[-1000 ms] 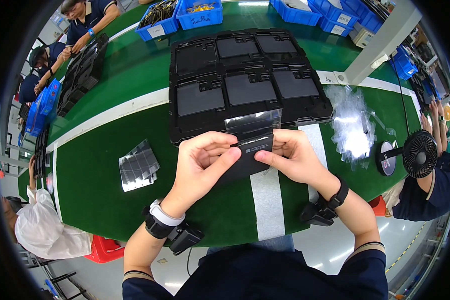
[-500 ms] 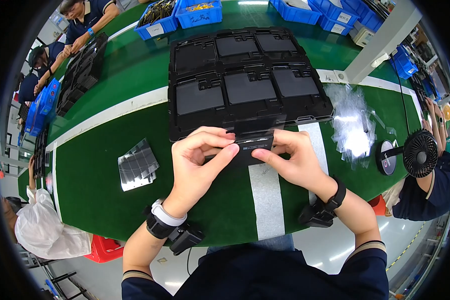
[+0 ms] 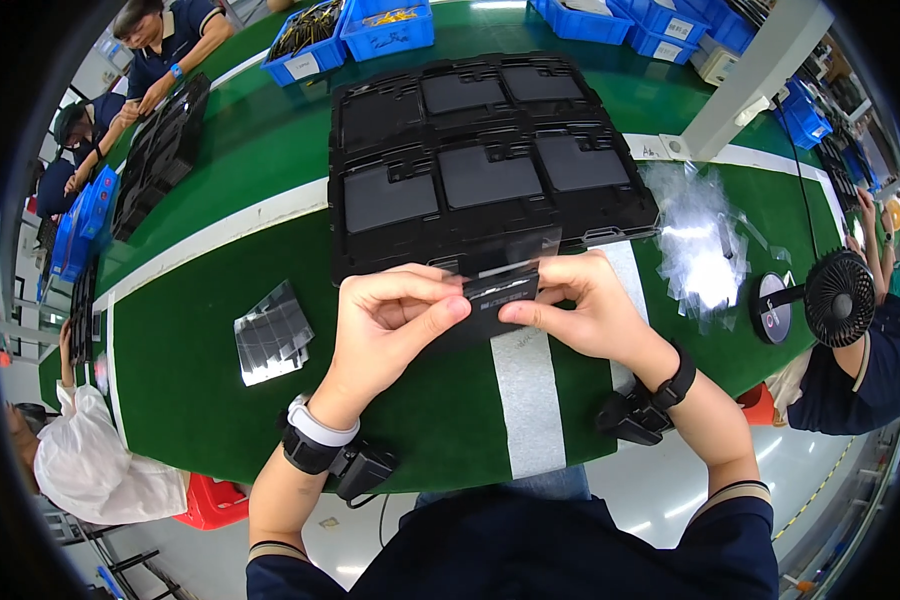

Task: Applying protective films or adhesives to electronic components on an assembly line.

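Between my two hands is a flat black rectangular part (image 3: 500,312) with small light print on its face, tilted up toward me. My left hand (image 3: 390,325) pinches its left end between thumb and fingers. My right hand (image 3: 592,305) grips the right end, thumb on the near face. A see-through film (image 3: 532,250) rises along the part's upper edge by the right fingertips; whether it is still stuck on, I cannot tell. Just beyond my hands lies a black moulded tray (image 3: 625,222) whose compartments hold several dark grey flat panels (image 3: 390,197).
Left on the green table lies a stack of clear film sheets (image 3: 273,335). A heap of loose clear films (image 3: 705,245) and a small black fan (image 3: 838,298) are on the right. A metal post (image 3: 745,90) and blue bins (image 3: 388,32) stand farther back. Co-workers sit around.
The black part has tilted slightly in my hands, and the clear film stands out more at its upper edge. The whole view has shifted a little. Both hands keep their grip.
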Demonstrator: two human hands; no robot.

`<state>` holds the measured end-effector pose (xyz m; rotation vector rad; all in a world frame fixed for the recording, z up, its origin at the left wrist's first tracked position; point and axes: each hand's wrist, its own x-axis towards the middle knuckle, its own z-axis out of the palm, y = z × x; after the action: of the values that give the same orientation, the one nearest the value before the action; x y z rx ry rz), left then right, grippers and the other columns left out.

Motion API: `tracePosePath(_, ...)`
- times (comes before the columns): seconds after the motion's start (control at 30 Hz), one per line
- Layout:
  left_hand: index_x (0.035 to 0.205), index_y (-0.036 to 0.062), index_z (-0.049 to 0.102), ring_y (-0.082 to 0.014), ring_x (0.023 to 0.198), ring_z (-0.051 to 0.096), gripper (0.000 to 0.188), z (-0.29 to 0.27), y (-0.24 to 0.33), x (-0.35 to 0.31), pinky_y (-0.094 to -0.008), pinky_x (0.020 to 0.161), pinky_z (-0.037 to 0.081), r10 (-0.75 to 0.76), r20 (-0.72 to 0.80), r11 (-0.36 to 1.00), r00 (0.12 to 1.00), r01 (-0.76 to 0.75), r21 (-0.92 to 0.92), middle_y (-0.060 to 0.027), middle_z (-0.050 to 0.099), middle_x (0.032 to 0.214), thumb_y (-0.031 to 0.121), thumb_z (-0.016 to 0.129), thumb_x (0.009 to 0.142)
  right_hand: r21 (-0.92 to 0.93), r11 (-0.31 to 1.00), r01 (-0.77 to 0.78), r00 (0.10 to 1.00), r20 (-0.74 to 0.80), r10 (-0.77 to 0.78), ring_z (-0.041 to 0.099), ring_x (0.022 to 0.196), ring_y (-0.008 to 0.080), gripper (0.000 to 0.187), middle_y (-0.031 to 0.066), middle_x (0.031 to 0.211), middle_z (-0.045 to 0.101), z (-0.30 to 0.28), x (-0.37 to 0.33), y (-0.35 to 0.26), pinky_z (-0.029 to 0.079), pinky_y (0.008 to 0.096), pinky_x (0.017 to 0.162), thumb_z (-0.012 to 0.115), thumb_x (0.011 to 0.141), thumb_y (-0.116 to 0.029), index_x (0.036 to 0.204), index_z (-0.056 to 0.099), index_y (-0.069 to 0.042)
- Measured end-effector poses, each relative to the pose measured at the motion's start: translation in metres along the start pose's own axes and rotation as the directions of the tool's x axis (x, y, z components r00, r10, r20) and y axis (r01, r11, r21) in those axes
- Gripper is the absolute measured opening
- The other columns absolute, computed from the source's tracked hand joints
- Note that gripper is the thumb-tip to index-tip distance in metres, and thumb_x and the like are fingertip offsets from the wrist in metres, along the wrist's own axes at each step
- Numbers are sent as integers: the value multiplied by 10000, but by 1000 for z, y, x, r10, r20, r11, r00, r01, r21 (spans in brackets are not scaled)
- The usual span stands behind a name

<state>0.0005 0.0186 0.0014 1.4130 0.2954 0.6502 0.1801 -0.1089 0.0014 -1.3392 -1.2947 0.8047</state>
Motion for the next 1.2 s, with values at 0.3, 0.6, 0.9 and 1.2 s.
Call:
tracePosePath(0.3,734,12,531,-69,731,542,154,3,3,-1,-218,686,465,66,99,969,993,-88,230,-23,541,791,-36,668,786,75,996,-56,991,123,47,651,722,85,185,55,731,672,5,-1,1,563,250,632,721,807,-70,956,673,29)
tracePosePath(0.6,930,-23,668,-92,813,618,109,6,1,2,-232,750,494,2,-18,972,1000,2,236,-60,680,864,53,673,852,286,952,-107,992,-35,122,637,882,126,285,86,1000,656,6,-3,6,549,267,759,704,827,-60,1096,647,14)
tracePosePath(0.9,874,-15,671,-61,698,600,96,3,1,3,-194,641,470,120,-182,904,976,-31,427,-34,673,778,73,695,841,451,892,34,998,-69,-3,439,585,24,98,-25,704,481,-3,-3,2,339,190,499,492,963,-112,881,495,-59)
tracePosePath(1.2,860,14,611,-37,685,527,128,2,-2,6,-196,613,420,108,-177,946,978,-46,322,9,614,751,131,660,881,7,996,-85,996,4,85,575,704,68,387,45,936,639,-6,3,-17,487,200,597,693,796,-32,1165,581,6)
